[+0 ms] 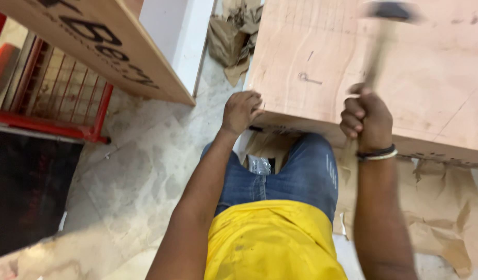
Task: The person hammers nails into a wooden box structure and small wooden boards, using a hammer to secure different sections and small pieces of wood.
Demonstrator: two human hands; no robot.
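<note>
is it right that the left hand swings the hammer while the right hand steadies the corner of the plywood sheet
Not quite: the hands are swapped. In the head view, the right hand has its grip on the hammer, raised and blurred over the plywood sheet, while the left hand rests at the sheet's corner.

I can't make out the hammer (380, 36) properly, its head and handle smeared by motion blur. The plywood sheet (405, 67) runs off the top and right edges (my right hand (367, 120) covers the handle's lower end).

Right hand (367, 118) grips hammer (380, 36) over plywood (322, 57).
</note>
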